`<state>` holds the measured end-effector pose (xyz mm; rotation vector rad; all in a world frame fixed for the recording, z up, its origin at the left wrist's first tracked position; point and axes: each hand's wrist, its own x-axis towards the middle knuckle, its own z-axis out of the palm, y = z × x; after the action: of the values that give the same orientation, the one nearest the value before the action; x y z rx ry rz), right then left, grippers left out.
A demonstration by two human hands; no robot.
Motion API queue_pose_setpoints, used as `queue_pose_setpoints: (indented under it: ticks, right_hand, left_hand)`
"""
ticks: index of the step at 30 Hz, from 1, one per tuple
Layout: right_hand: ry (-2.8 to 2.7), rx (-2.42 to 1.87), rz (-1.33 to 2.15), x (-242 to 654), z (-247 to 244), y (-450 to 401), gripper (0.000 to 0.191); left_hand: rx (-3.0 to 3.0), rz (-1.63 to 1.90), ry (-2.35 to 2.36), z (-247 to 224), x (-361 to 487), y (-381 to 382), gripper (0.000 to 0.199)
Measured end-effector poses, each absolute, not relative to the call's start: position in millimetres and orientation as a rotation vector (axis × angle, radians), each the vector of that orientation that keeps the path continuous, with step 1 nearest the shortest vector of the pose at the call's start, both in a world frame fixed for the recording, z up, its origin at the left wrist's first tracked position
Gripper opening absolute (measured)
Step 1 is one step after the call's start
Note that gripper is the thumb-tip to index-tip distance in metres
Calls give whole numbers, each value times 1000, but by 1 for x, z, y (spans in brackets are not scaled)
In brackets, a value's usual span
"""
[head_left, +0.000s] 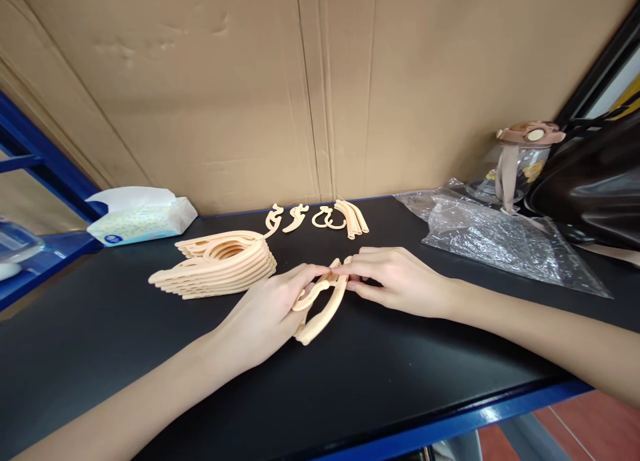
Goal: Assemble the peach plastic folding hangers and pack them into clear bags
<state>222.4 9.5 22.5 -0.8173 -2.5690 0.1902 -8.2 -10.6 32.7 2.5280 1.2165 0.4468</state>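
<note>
Near the middle of the black table, a beige folding hanger (pixel 326 316) is held between both hands. My left hand (pixel 274 307) closes round its left side, beside the curved hook. My right hand (pixel 387 279) pinches its upper right end, the fingertips of both hands nearly meeting there. A stack of beige hangers (pixel 225 267) lies just left of my left hand. Behind the hands are several loose hooks (pixel 297 217), two more hooks (pixel 327 217) and a small pile of curved beige arms (pixel 353 219).
A tissue pack (pixel 143 221) stands at the back left. Clear plastic bags (pixel 480 237) lie at the right, before a bottle (pixel 523 164) and a dark bag (pixel 595 181). Cardboard (pixel 225 101) walls the back. The table's blue edge (pixel 450 424) runs along the front.
</note>
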Motion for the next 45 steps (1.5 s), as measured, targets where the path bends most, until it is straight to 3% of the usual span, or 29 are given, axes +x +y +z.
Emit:
queue_pose_setpoints:
  ticks: [10,21,39,45]
  right_hand:
    - [-2571,-853,30,226,21,13,15]
    - [-2581,-772,153,223,20,12,9]
    - [-2688,-531,314,220,23,2,24]
    - [-2563,-588,201,219,26,0,18]
  left_hand:
    - [2637,530,1254,41,-11,-15,34]
    - [2793,283,1104,38,-7,-16,38]
    - [2799,232,1152,36,-8,-12,37]
    - [2786,340,1190,36,-9,-13,31]
